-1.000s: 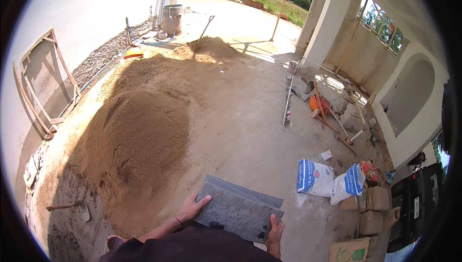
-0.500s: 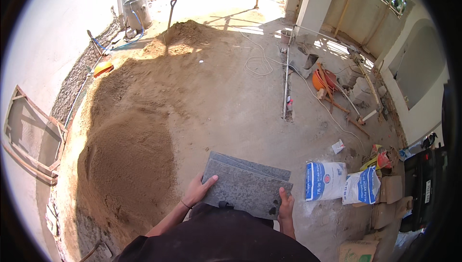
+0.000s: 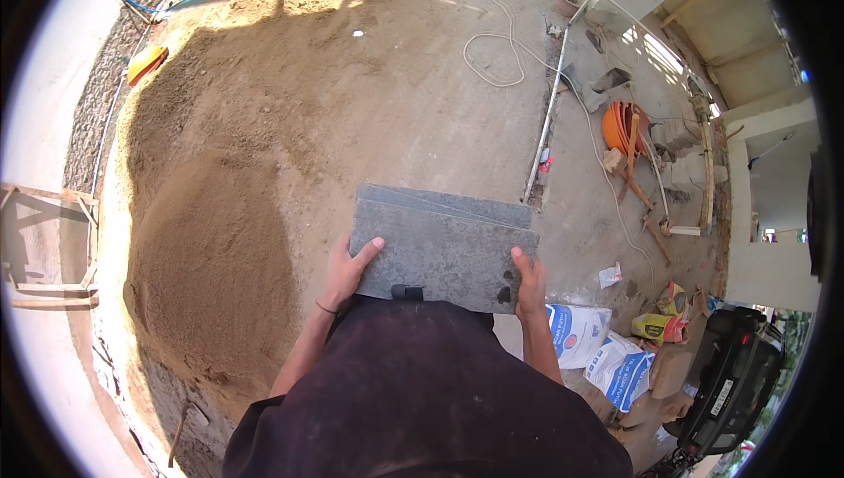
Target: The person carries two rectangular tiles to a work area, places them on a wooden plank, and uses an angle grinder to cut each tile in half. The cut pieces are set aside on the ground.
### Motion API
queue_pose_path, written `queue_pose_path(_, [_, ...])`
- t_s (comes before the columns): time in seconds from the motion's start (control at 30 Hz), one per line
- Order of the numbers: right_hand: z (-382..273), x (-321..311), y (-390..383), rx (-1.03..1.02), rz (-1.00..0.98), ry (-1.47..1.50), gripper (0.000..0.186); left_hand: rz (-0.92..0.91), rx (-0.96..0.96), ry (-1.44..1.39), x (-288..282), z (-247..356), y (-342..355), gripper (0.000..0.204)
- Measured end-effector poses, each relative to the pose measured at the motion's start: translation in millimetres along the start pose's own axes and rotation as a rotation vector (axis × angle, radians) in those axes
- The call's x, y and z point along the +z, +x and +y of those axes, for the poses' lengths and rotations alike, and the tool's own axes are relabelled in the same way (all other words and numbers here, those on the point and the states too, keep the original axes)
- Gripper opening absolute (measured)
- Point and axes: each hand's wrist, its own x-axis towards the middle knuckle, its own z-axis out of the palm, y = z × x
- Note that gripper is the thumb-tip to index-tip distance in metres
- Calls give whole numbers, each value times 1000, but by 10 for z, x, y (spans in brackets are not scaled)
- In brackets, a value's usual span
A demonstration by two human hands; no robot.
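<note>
Between my two hands I carry a small stack of dark grey stone tiles [image 3: 440, 249], held flat in front of my body. At least two show, the lower one jutting out askew at the far side. My left hand [image 3: 348, 269] clasps the left end, thumb on top and fingers beneath. At the right end my right hand [image 3: 528, 281] grips likewise, its thumb near some dark wet-looking spots. The undersides and most of my fingers are hidden. A small black object [image 3: 406, 292] shows at the stack's near edge, against my dark shirt.
A big sand heap [image 3: 211, 258] lies on the left. To the right are blue-and-white bags [image 3: 580, 336], a black car [image 3: 725, 381], an orange bucket [image 3: 621, 126] among sticks and blocks, and a long pipe [image 3: 554, 100]. A pale cable [image 3: 519, 47] loops across the floor.
The tiles and both hands sit higher in the picture, still gripped at both ends. My view has tilted downward and turned, bringing the car further into sight.
</note>
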Motion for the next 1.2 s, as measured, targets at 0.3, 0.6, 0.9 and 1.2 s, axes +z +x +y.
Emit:
queue_pose_path(0.3, [-1125,895,2441,-21,79,149,45,-109,14,172,243,1865,2738,54])
queue_pose_path(0.6, [-2549,1353,5926,1,-33,37,38,-13,36,130,1034,3291,5818,53])
queue_pose_path(0.9, [-4146,2115,9029,41,-165,-132,39,156,58,-127,1572,4522,8284,46])
queue_pose_path(1.2, [-5373,3272,11777,-42,-33,-30,36,56,94,-33,1602,6305,11537,52])
